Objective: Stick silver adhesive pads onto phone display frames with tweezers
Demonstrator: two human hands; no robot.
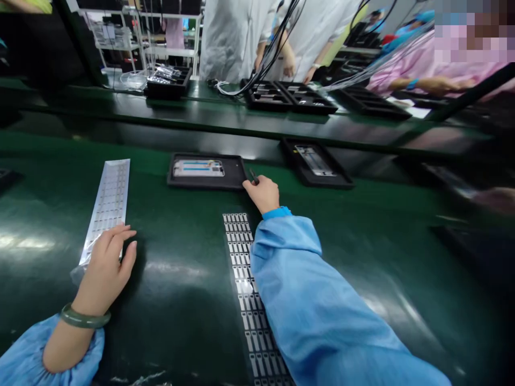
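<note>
We see 2 bare hands on a green bench [193,321]. The L hand [105,273] lies low w/ its fingers [120,238] a bit spread, not gripping. They rest at the low end of a clear sheet of tiny parts [108,206], and a green bangle [84,316] sits on that wrist.

The R hand [263,194] is curled shut on small dark tweezers [253,176], and the tip pokes up past the fingers. Those fingers sit right at the corner of a black tray [209,185], and we can't tell if they touch it. The tray holds a flat part w/ blue lines [198,168].

A long strip of small silver bits [239,279] lies on the bench just beside the R arm, and the blue sleeve [306,300] hides part of it. A 2nd black tray [316,163] sits to the right of the 1st, w/ a long thin part in it.

Past them is a far bench w/ more black trays [287,95]. Co-workers in white coats [237,37] and a pink coat [426,69] stand there.
</note>
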